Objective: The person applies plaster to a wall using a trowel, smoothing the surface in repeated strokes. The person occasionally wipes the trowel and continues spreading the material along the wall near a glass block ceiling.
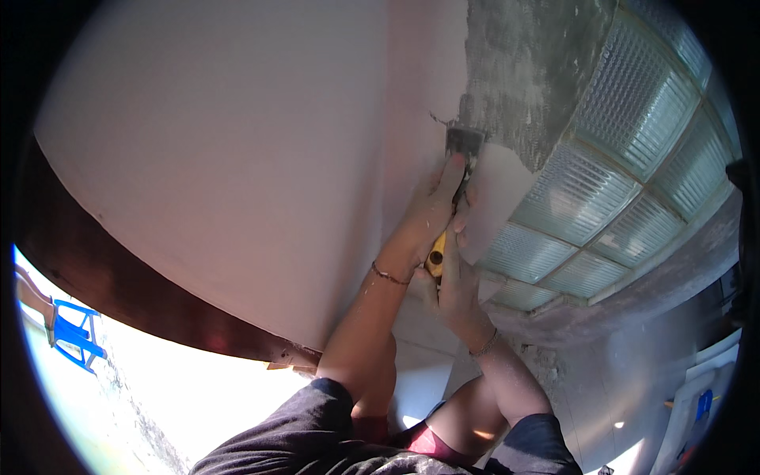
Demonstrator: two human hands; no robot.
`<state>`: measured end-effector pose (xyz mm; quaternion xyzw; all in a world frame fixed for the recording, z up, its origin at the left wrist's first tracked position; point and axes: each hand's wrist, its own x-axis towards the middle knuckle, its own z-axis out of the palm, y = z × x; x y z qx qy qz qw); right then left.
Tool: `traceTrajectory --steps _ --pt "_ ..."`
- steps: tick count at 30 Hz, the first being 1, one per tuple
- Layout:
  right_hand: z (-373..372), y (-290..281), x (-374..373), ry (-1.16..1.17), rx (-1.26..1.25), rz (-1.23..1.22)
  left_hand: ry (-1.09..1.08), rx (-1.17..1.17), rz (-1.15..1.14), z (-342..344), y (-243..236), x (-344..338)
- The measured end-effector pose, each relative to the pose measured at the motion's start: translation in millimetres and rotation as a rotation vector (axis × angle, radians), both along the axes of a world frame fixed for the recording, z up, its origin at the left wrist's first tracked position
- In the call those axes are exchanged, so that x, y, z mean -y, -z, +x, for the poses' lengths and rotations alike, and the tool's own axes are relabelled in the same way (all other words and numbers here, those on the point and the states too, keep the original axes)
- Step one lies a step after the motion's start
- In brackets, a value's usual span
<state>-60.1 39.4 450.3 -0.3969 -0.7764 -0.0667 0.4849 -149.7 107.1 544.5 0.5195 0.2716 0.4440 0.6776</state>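
Observation:
Both hands are closed on one scraper (437,252) with a yellow-and-black handle and a broad dark metal blade. Its blade meets the wall at the edge between pale paint and a rough grey patch (522,79). My left hand (434,202) grips the upper part, thumb stretched along the neck near the blade. Lower down, my right hand (457,281) wraps the handle's end. Pale dust and flecks mark my hands and forearms. A short dark crack or chip shows in the paint just left of the blade.
Ribbed glass blocks (586,190) fill a window to the right of the grey patch. Smooth pale wall (237,142) stretches left, with a dark red-brown band (134,277) along its edge. A blue plastic stool (77,336) stands far left in bright light.

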Motion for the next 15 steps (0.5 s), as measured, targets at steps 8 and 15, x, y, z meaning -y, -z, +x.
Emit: traceTrajectory --steps 8,15 --pt "-4.4 -2.3 1.2 0.068 -0.030 -0.052 0.014 -0.004 0.008 -3.1 -3.3 -2.2" --pt "-4.0 -13.8 2.0 -0.004 -0.036 0.021 0.021 0.000 -0.030 -3.9 -8.6 -1.0"
